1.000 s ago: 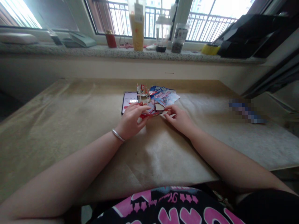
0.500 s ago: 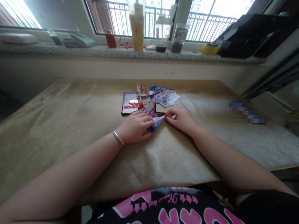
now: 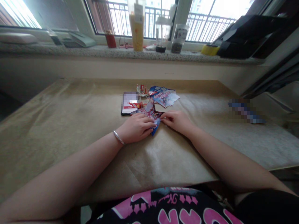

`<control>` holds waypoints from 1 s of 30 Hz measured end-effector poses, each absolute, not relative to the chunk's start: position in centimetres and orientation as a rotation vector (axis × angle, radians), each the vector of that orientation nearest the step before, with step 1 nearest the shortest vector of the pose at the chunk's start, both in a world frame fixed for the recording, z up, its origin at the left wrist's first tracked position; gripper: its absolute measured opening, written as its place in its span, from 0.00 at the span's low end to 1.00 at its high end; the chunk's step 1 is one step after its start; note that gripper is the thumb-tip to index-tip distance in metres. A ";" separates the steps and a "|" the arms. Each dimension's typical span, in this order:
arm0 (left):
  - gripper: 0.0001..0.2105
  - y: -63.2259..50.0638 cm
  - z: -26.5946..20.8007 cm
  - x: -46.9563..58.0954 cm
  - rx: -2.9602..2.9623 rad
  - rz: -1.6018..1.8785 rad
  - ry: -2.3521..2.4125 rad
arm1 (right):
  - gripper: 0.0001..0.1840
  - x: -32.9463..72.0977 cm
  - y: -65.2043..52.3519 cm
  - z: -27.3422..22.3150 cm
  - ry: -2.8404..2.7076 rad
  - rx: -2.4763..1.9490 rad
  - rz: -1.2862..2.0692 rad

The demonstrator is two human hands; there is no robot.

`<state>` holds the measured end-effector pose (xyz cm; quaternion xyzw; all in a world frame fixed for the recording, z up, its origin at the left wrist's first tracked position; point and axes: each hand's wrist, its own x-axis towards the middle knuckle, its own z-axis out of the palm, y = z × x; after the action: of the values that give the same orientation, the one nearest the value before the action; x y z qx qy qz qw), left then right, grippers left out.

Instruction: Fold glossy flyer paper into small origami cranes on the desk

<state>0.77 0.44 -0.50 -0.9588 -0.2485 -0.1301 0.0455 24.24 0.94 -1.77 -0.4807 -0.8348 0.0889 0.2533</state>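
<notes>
A blue-and-red printed paper [image 3: 148,112], creased into pointed flaps, lies on the table in front of me. My left hand [image 3: 139,127] rests flat across its near left part, fingers stretched out; a silver bangle circles that wrist. At its right edge, my right hand [image 3: 177,120] pinches the paper between thumb and forefinger. Just beyond the right fingers is a pale flat piece [image 3: 161,108], partly covered, whose kind I cannot make out. Behind it, several printed sheets [image 3: 165,97] in similar colours lie fanned out.
Left of the paper lies a phone [image 3: 127,109] with a lit screen. Crumpled red-and-white wrappers [image 3: 142,90] sit behind. Far right on the table is a blurred blue item [image 3: 247,111]. Bottles and cups, including a tall yellow-filled one [image 3: 137,31], stand on the windowsill [image 3: 112,53].
My right hand has moved slightly left, bringing the paper's right edge inward. The paper's near point reaches a little closer to me. My left hand stays nearly in place.
</notes>
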 end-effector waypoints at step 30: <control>0.17 -0.2 -0.7 1.5 -2.972 -0.416 -0.702 | 0.23 23.8 2.6 -3.2 -1.832 -1.466 0.468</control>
<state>1.55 -0.16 -0.70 -0.9639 -0.2277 -0.1348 0.0297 23.83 2.65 -3.16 -0.5702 -0.7126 0.1822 0.3659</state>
